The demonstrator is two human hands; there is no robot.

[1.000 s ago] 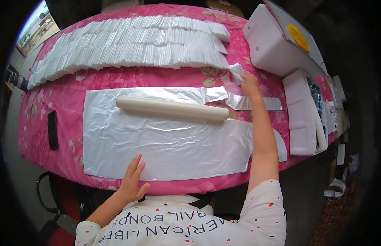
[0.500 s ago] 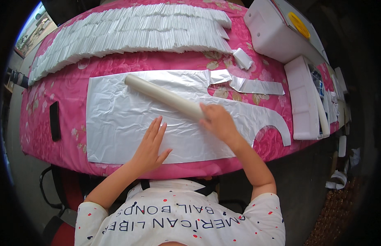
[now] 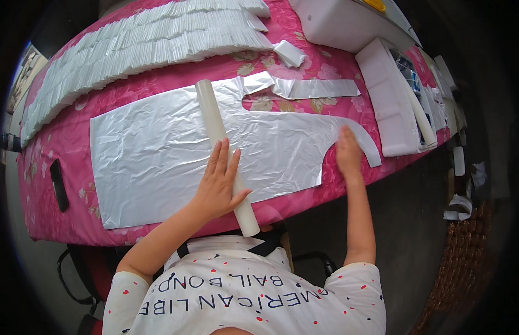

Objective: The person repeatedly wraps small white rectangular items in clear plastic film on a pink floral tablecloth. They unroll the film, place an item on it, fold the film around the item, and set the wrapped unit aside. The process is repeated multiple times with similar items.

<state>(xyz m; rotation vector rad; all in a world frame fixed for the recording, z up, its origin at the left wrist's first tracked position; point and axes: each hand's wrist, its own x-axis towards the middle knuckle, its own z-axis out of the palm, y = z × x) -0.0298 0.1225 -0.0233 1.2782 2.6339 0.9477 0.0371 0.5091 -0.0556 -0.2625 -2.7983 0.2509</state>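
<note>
A: How many hands are there, and what are they doing?

B: Two. The left hand (image 3: 215,192) lies with its fingers spread over one pale tube (image 3: 213,114). The right hand (image 3: 349,151) is blurred, fingers close together at a curved handle strip (image 3: 373,149) — whether it pinches the film, I cannot tell.

A: And the bag?

B: One silvery-white plastic bag (image 3: 148,162), flat across the middle of the table (image 3: 315,64). It has two handle strips on its right: the curved one nearer the person, and a straighter strip (image 3: 326,88) farther off. The tube slants across it, one end at the bag's far edge, the other poking past its near edge.

A: What's around it?

B: Three rows of folded white packets (image 3: 148,44), tightly ranked beyond the bag. Then one folded white bundle (image 3: 289,53) — just beside the rows' right end. One black phone (image 3: 59,184) lies left of the bag, and two white foam boxes (image 3: 377,106) stand over on the right.
</note>
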